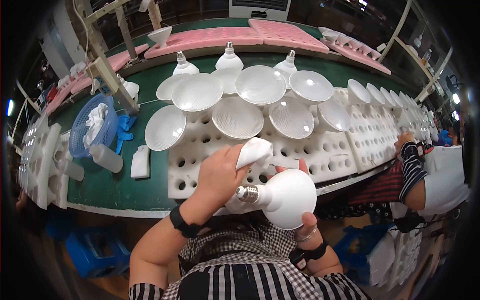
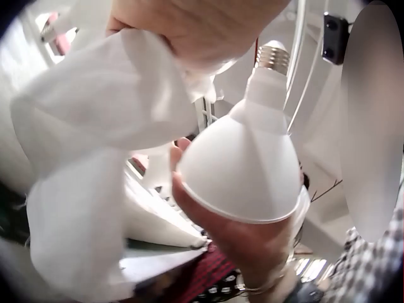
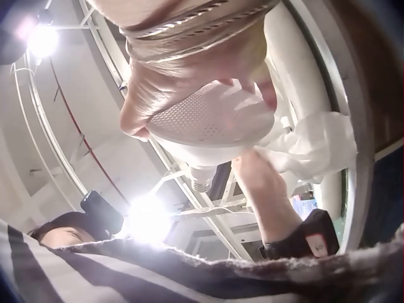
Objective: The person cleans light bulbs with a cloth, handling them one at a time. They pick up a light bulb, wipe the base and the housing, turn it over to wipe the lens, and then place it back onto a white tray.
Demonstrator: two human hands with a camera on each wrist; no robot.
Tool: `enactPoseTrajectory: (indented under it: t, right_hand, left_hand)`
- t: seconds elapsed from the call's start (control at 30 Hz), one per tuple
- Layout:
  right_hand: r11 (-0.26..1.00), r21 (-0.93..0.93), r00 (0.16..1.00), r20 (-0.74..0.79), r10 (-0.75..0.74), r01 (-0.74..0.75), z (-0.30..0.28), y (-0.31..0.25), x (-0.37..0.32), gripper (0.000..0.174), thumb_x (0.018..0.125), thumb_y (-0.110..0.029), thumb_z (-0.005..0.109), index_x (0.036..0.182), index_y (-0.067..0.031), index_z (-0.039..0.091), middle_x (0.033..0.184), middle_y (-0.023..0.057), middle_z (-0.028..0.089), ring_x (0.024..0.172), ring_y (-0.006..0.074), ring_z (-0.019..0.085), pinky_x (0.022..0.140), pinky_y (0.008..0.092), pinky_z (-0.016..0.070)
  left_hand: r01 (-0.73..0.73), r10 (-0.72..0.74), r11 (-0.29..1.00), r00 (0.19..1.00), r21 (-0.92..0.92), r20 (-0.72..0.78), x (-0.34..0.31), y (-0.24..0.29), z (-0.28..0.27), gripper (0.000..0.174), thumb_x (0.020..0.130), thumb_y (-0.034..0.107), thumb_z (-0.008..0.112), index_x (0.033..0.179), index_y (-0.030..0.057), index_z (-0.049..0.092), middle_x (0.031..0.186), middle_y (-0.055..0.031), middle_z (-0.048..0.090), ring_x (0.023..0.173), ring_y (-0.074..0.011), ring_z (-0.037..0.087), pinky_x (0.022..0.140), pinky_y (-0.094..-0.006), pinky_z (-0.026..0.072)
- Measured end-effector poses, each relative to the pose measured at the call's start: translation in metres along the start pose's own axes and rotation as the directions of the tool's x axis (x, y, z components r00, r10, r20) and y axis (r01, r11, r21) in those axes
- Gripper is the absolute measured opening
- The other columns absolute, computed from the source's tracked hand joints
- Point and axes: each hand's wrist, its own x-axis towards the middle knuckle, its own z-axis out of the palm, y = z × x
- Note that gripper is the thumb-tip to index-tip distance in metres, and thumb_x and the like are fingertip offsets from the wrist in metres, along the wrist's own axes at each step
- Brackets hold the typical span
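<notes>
My right hand (image 1: 306,216) grips a white floodlight bulb (image 1: 285,196) by its wide lens end, the metal screw base (image 1: 246,193) pointing left. In the left wrist view the bulb (image 2: 243,167) stands base up in the right hand (image 2: 246,243). My left hand (image 1: 220,175) holds a white cloth (image 1: 254,151) bunched in its fingers, just above the bulb's neck. The cloth (image 2: 95,151) hangs large in the left wrist view. From the right wrist view I see the bulb's dimpled lens (image 3: 205,120) under the right hand (image 3: 183,63), and the cloth (image 3: 312,148) in the left hand (image 3: 262,183).
A white foam tray (image 1: 320,155) with round holes lies on the green belt (image 1: 115,185), carrying several bulbs lens-up (image 1: 237,117). A blue basket (image 1: 92,127), a plastic bottle (image 1: 106,158) and pink foam trays (image 1: 210,37) sit beyond. Another person (image 1: 425,175) works at the right.
</notes>
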Motion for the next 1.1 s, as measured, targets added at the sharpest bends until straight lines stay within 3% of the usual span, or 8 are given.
enactPoseTrajectory:
  t: [0.2,0.33,0.43,0.53,0.73,0.93,1.03,1.1]
  right_hand:
    - [1.0,0.017,1.0,0.002,-0.008,0.008,-0.016,0.0,0.0,0.133,0.061,-0.059,0.08,0.158,-0.0145,0.001,0.148,0.0217,0.035,0.13,0.0334,0.048,0.103,0.0484,0.0485]
    - [1.0,-0.026,1.0,0.002,-0.013,0.013,-0.015,-0.004,0.002,0.132,0.063,-0.056,0.079,0.158,-0.0114,0.0,0.151,0.0207,0.032,0.13,0.0308,0.048,0.105,0.0459,0.0453]
    - [0.997,-0.059,0.999,0.02,-0.048,0.049,-0.021,-0.001,0.003,0.131,0.064,-0.052,0.081,0.158,-0.0104,-0.001,0.153,0.0207,0.029,0.133,0.031,0.044,0.107,0.0459,0.0424]
    - [0.98,-0.122,0.983,0.119,-0.142,0.156,-0.021,0.004,0.003,0.13,0.066,-0.044,0.083,0.158,-0.0105,-0.002,0.155,0.0209,0.025,0.139,0.032,0.039,0.11,0.0461,0.0378]
    - [0.902,-0.281,0.923,0.3,-0.242,0.327,-0.033,-0.001,0.007,0.125,0.068,-0.029,0.083,0.159,-0.0109,-0.001,0.163,0.0221,0.007,0.15,0.0344,0.017,0.117,0.0482,0.0241]
    - [0.972,-0.161,0.976,0.165,-0.145,0.172,-0.029,-0.007,0.001,0.108,0.079,-0.017,0.075,0.159,-0.0099,0.003,0.164,0.0158,0.012,0.148,0.0277,0.025,0.117,0.0408,0.0257]
    - [0.988,-0.108,0.991,0.087,-0.104,0.113,-0.025,-0.01,0.002,0.104,0.087,-0.047,0.068,0.159,-0.0096,0.003,0.161,0.0179,0.02,0.144,0.0309,0.032,0.114,0.045,0.0319]
    - [0.997,0.029,0.997,0.02,-0.077,0.077,-0.025,-0.011,0.004,0.109,0.085,-0.061,0.065,0.158,-0.0097,0.002,0.158,0.021,0.024,0.142,0.0368,0.035,0.113,0.0519,0.0352]
  left_hand:
    - [-0.085,0.1,0.962,0.994,0.26,-0.043,-0.016,-0.011,-0.004,0.06,0.076,0.025,0.078,0.131,0.0094,0.058,0.134,-0.0196,0.05,0.116,-0.0365,0.049,0.097,-0.0505,0.0359]
    - [-0.208,0.257,0.928,0.958,0.309,-0.126,-0.024,-0.012,-0.017,0.065,0.074,0.026,0.079,0.132,0.0069,0.057,0.122,-0.0179,0.058,0.105,-0.0347,0.054,0.092,-0.0458,0.0416]
    - [-0.052,0.027,0.914,0.997,-0.403,-0.069,-0.032,0.009,-0.032,0.059,0.084,0.027,0.074,0.134,0.0009,0.054,0.081,-0.0078,0.064,0.072,-0.0188,0.06,0.067,-0.0286,0.0481]
    - [0.128,-0.029,0.657,0.989,-0.743,0.145,-0.034,0.027,-0.027,0.062,0.097,0.042,0.06,0.139,-0.0025,0.049,0.079,0.0013,0.06,0.069,-0.0043,0.053,0.06,-0.0188,0.04]
    - [0.232,-0.064,0.698,0.962,-0.678,0.264,-0.033,0.029,-0.022,0.054,0.101,0.04,0.055,0.139,0.0019,0.05,0.075,0.0034,0.058,0.063,-0.002,0.051,0.054,-0.0163,0.0373]
    - [0.015,0.061,0.849,0.99,-0.528,0.127,-0.037,0.028,-0.016,0.047,0.101,0.033,0.055,0.134,-0.0003,0.053,0.077,-0.0041,0.063,0.068,-0.0091,0.058,0.061,-0.0233,0.0446]
    - [-0.43,0.418,0.879,0.903,-0.209,-0.097,-0.034,0.029,-0.013,0.048,0.101,0.033,0.055,0.133,-0.0021,0.053,0.082,-0.0059,0.064,0.067,-0.0096,0.058,0.06,-0.0241,0.0452]
    - [0.037,0.034,0.813,0.993,-0.581,0.11,-0.043,0.03,-0.014,0.045,0.103,0.032,0.052,0.132,-0.0022,0.054,0.083,-0.0056,0.064,0.064,-0.0091,0.056,0.057,-0.0234,0.0446]
